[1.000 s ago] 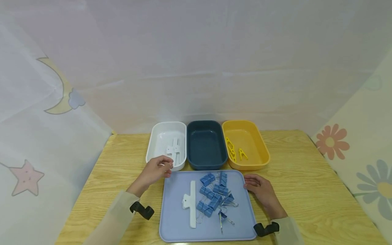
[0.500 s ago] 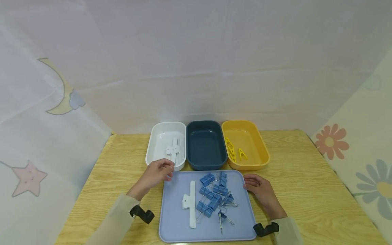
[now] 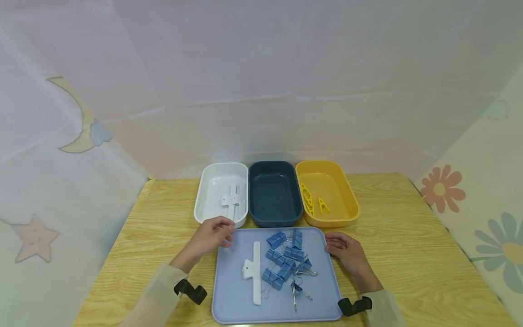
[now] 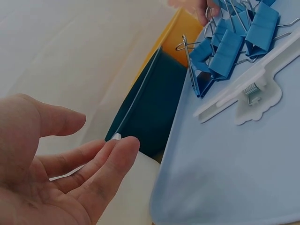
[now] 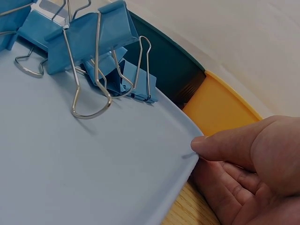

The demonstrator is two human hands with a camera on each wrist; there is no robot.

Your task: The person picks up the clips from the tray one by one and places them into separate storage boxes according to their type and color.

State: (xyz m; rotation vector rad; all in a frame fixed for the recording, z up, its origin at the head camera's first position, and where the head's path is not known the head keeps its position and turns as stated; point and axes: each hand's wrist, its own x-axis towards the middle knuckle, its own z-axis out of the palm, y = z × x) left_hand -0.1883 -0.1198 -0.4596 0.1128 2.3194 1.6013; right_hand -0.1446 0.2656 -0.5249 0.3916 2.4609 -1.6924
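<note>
My left hand (image 3: 211,236) hovers at the near edge of the white bin (image 3: 199,200), by the tray's far left corner. In the left wrist view its thumb is apart from the fingers (image 4: 123,152), and nothing sits between them. With thumb on the rim and fingers against the outside, my right hand (image 3: 349,254) grips the pale blue tray (image 3: 233,304) near its far right corner. On the tray lie a white bulldog clip (image 3: 256,272), its long bar pointing away from me, and a cluster of several blue binder clips (image 3: 287,268) with wire handles.
White clips (image 3: 232,200) lie inside the white bin. Beside it stand a dark teal bin (image 3: 275,193) and a yellow bin (image 3: 337,195) holding several small yellow clothespins (image 3: 308,200). All three bins line the back of the wooden table (image 3: 408,254), against a fabric wall (image 3: 286,91).
My left hand has shifted slightly right and toward me, from the white bin's near rim to the tray's corner. The right hand and the clips stay put.
</note>
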